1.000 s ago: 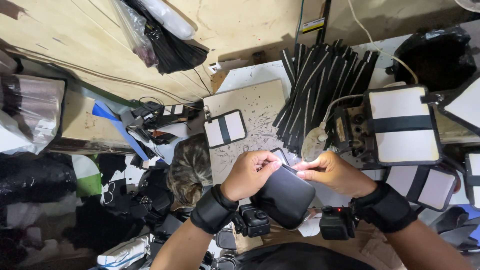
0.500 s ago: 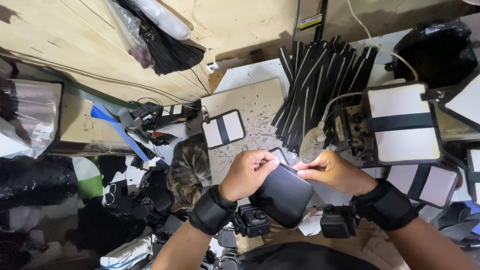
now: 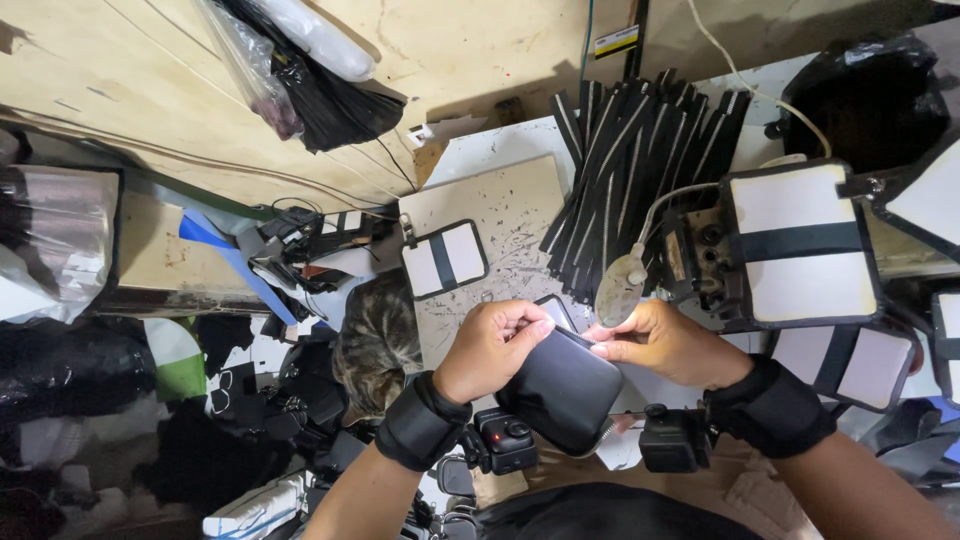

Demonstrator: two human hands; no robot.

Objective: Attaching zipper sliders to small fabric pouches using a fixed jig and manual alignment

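Observation:
A black rounded pouch (image 3: pixel 562 388) is held between both hands just above the table's front edge. My left hand (image 3: pixel 490 348) grips its upper left corner, fingers curled over the top edge. Pinching the upper right edge is my right hand (image 3: pixel 665 343), with thumb and fingers together. Both wrists carry black straps with small cameras. Behind the pouch a white panel with a black stripe (image 3: pixel 444 259) lies on the scuffed cutting board (image 3: pixel 500 215).
A fan of black strips (image 3: pixel 630 140) lies at the back. Larger white striped panels (image 3: pixel 800 245) stack at the right beside a small machine with a lamp (image 3: pixel 620 285). Black scraps, bags and a blue strip (image 3: pixel 235 265) clutter the left side.
Both hands and the pouch stay almost in place; the fingers have shifted slightly along the pouch's top edge.

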